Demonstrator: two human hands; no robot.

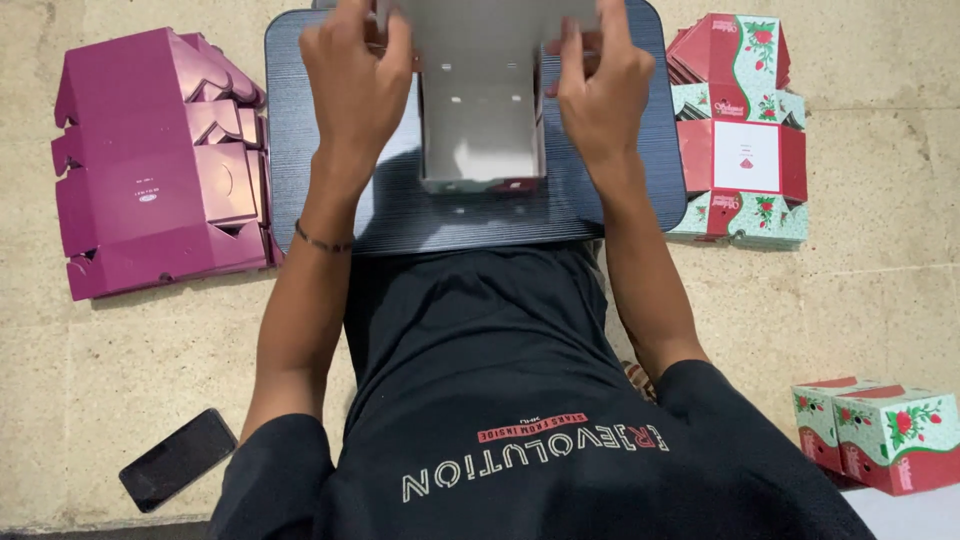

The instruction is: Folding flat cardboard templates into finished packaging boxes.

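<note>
A half-folded cardboard box (483, 120), white on the inside, stands on a small dark ribbed table (420, 215) in front of me. My left hand (357, 80) grips its left side and upper flap. My right hand (600, 85) grips its right side. The box's walls are raised and its near end shows a red and green edge. A thin bracelet circles my left wrist.
A stack of flat magenta box blanks (150, 170) lies on the floor at left. Flat red and mint rose-printed blanks (745, 140) lie at right. Two finished rose-printed boxes (880, 430) sit at lower right. A black phone (178, 460) lies at lower left.
</note>
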